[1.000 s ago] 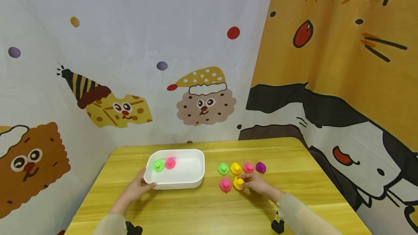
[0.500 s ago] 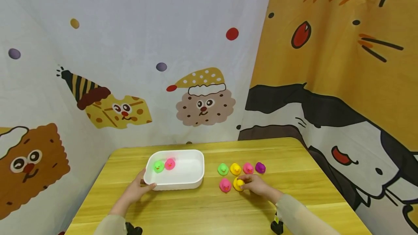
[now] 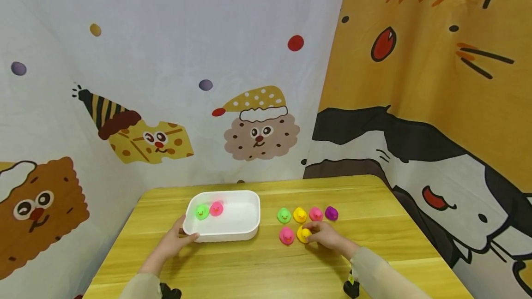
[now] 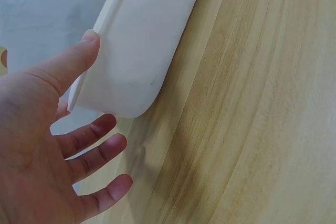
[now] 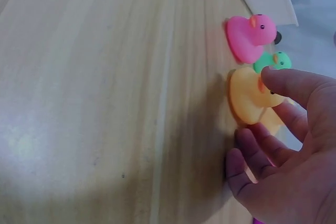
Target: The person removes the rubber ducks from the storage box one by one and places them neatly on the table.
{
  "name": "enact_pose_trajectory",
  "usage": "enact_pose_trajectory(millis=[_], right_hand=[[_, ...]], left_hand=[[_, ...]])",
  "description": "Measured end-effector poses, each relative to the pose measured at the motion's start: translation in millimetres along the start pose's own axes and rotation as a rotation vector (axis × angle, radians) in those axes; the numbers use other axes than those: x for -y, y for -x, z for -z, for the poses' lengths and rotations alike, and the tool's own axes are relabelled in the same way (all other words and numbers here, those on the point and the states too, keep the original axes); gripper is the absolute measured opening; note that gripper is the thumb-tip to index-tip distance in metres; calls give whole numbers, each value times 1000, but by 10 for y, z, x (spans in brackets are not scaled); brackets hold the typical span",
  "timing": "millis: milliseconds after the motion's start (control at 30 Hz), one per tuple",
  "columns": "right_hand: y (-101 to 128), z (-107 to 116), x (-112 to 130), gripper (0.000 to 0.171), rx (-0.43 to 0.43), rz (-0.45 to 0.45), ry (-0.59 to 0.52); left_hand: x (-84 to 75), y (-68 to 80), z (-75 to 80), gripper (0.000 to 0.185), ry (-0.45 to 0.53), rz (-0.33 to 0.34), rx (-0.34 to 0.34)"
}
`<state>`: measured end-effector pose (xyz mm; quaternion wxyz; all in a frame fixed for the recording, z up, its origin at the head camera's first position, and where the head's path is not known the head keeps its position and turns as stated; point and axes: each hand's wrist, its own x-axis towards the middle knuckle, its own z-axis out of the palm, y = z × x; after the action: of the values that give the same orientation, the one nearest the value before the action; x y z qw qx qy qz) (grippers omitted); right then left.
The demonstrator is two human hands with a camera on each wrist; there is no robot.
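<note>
My left hand (image 3: pixel 172 240) holds the near left corner of a white plastic tub (image 3: pixel 226 236), its thumb on the rim. In the left wrist view the other fingers (image 4: pixel 100 157) spread loosely below that rim. Inside the tub sit a green rubber duck (image 3: pixel 202 212) and a pink rubber duck (image 3: pixel 216 208). My right hand (image 3: pixel 328 236) pinches a yellow rubber duck (image 5: pixel 247 94) between thumb and fingers, with the duck upright at the tabletop. Just left of it sits another pink duck (image 3: pixel 287 236).
Behind the right hand, a row of rubber ducks runs across the wooden table (image 3: pixel 249 271): green (image 3: pixel 284 215), yellow (image 3: pixel 300 215), pink (image 3: pixel 316 213) and purple (image 3: pixel 331 213). A cartoon-printed curtain (image 3: pixel 166 50) hangs along the table's back and sides.
</note>
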<state>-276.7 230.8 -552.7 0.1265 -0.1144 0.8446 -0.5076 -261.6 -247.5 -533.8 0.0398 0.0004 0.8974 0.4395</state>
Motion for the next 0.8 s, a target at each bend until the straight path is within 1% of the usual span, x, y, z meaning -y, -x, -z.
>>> enact_pose_trajectory(millis=[133,300,433,567,700,800], right_hand=[[-19,22,68,43,-16,27,36],[-73,63,260,43,-66,69,117],[-97,101,471,38,-33,80,173],[-146,136,679,35,23,100,151],[-258,148,850,36,46,131,105],[-343,127,998,36,62,132,85]], left_hand=[[8,-5,3,86,-1,2,-3],[22,-5,9,86,-1,11,-5],[32,-8,7,86,-5,3,-10],[40,-19,1,86,-11,-10,-16],[48,-31,-5,86,-2,-16,-18],[49,-34,-6,87,2,-23,-16]])
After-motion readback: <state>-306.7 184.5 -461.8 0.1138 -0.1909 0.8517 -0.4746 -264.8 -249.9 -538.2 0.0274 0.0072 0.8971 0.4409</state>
